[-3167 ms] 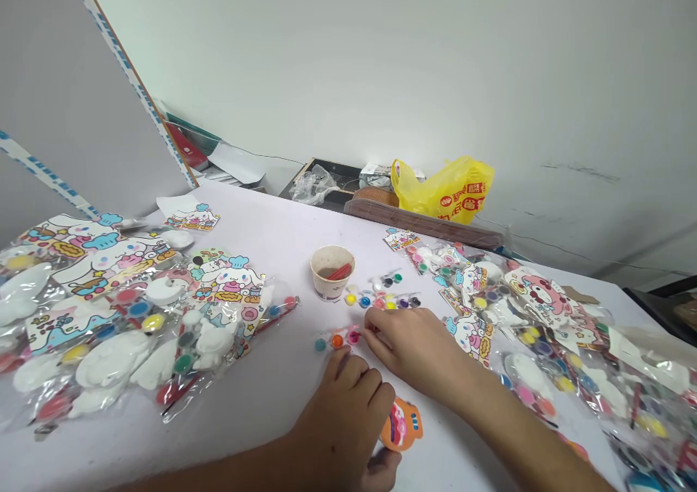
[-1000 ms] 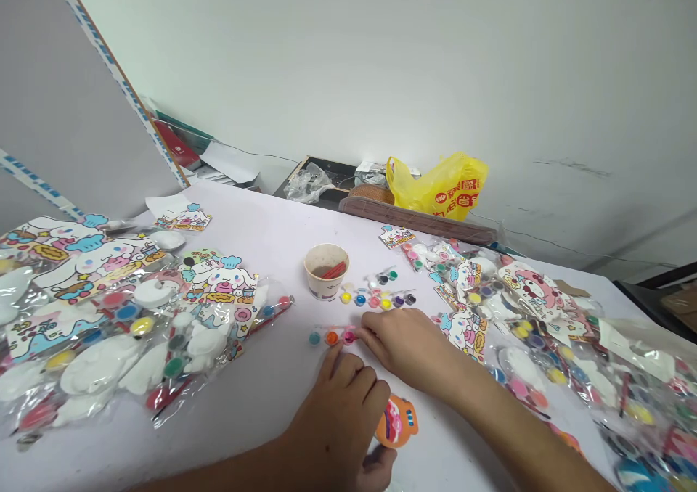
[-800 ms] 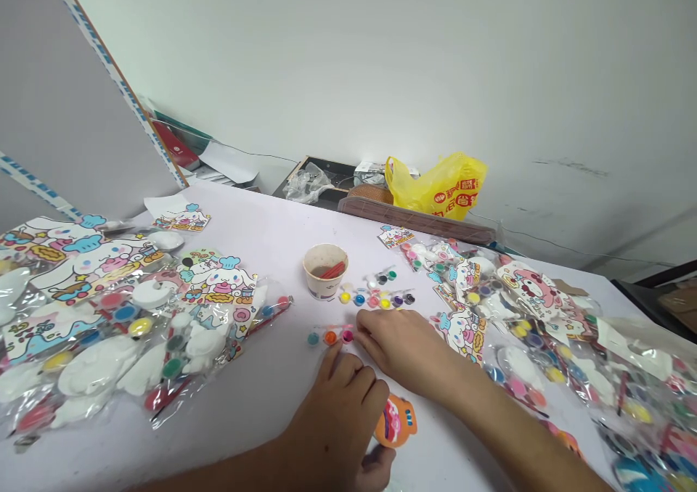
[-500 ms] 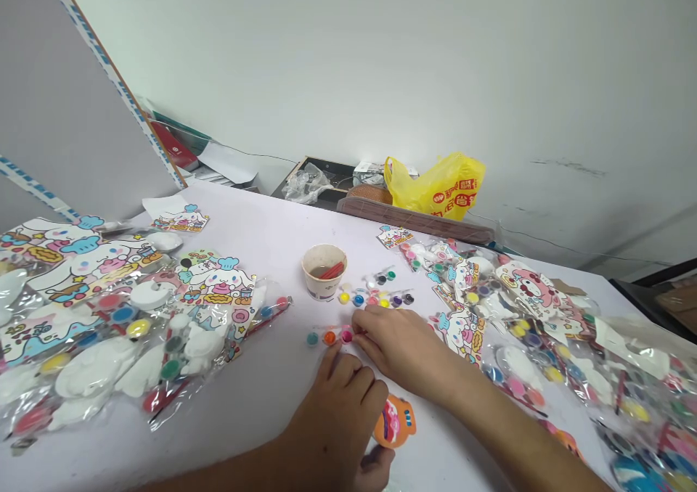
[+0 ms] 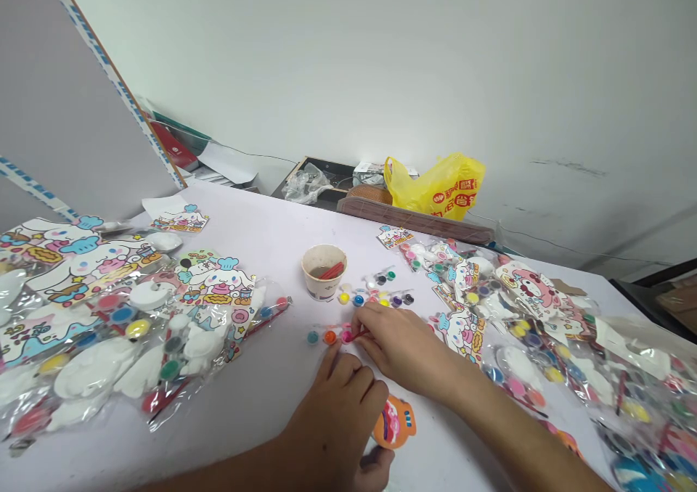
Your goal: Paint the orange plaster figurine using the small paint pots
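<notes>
My right hand (image 5: pixel 395 343) is closed in a pinch over the pink paint pot (image 5: pixel 347 337). A thin red paintbrush (image 5: pixel 359 334) shows slightly between its fingertips, mostly hidden. The pot belongs to a short strip with an orange pot (image 5: pixel 329 337) and a teal pot (image 5: pixel 312 337). My left hand (image 5: pixel 348 401) reaches its index fingertip to the strip's near edge, beside the pink pot. Its other fingers and thumb are curled around the left side of an orange painted plaster piece (image 5: pixel 400 423) with pink, white and purple markings; part of it is covered.
A paper cup (image 5: pixel 322 281) of murky water with red sticks (image 5: pixel 333 270) stands behind the strip. More paint pots (image 5: pixel 384 300) lie beyond my right hand. Bagged craft kits (image 5: pixel 136 318) cover the left; others (image 5: pixel 523 332) cover the right. A yellow bag (image 5: pixel 435 187) sits by the wall.
My right fingertips have shifted slightly at the pink pot, and a bit of red now shows between them. The left hand and orange piece stay nearly still.
</notes>
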Available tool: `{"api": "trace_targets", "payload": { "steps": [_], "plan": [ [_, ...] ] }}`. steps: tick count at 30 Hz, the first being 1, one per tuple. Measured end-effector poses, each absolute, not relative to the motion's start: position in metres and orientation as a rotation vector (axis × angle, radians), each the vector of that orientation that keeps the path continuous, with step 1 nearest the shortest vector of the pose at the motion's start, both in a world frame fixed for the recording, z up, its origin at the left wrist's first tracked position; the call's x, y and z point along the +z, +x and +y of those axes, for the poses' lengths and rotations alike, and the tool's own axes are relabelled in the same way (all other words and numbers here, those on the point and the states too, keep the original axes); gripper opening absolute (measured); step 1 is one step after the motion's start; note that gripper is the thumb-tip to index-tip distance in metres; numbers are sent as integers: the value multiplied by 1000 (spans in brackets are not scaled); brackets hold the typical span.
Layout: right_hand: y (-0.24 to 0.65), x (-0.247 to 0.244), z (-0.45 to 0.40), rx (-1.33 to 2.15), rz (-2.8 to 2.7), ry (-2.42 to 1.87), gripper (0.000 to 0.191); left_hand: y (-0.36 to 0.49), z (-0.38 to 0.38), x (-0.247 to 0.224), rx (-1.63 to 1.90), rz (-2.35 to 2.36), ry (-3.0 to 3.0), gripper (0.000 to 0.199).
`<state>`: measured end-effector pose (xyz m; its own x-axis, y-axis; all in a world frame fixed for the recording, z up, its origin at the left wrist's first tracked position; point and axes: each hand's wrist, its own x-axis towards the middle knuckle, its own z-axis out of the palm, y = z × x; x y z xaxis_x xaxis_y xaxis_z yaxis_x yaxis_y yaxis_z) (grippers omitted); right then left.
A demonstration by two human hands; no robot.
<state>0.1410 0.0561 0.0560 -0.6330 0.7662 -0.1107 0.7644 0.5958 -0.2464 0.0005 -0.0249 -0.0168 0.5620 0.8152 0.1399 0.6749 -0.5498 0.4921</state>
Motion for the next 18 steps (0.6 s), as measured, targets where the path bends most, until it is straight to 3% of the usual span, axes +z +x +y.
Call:
{"api": "trace_targets", "payload": {
  "steps": [18],
  "plan": [
    [145, 63, 58, 550, -2720, -1292, 21, -1, -22, -19, 370, 1180, 2488, 29]
  ]
}}
